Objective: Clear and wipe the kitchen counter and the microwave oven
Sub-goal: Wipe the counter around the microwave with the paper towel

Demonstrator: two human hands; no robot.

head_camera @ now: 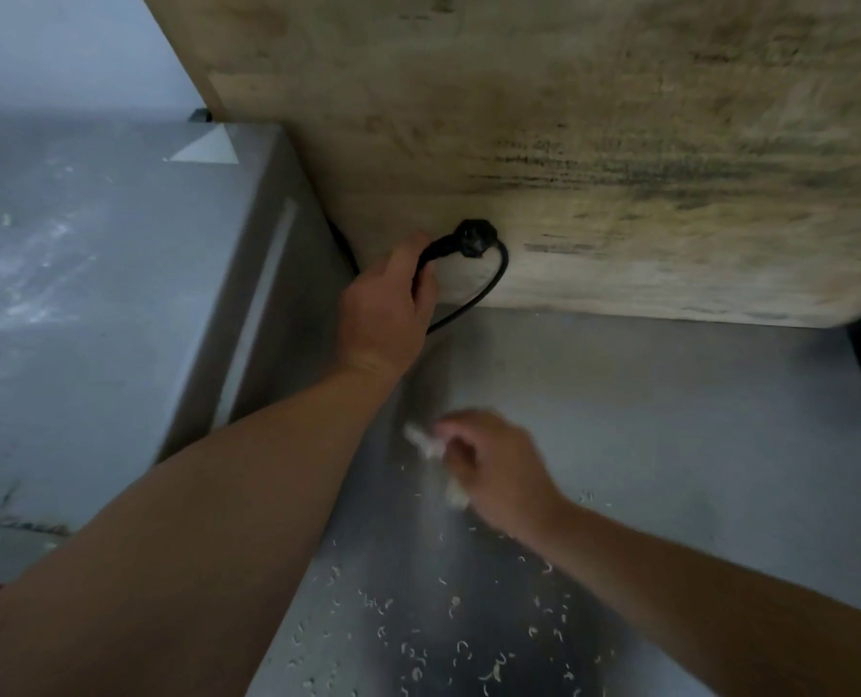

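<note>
Our left hand (385,299) is closed around the black cord (488,284) just behind its plug (474,237), which points far-right at the wooden wall (569,143); our blurred right hand (493,465) pinches a white wipe (431,445) above the crumb-strewn steel counter (669,420); the microwave (91,294) stands left.

- Microwave oven (91,294) stands on the left, on the counter (644,445), against the back wall (569,143).
- Plug (474,238) sits at the wall, just right of the microwave; its cord (493,284) loops down to the counter.
- Left hand (388,304) on the cord beside the plug.
- Right hand (498,470) nearer the camera, over the counter, a blurred wad (431,445) in it.
- Crumbs (468,646) scattered on the counter's near part.
</note>
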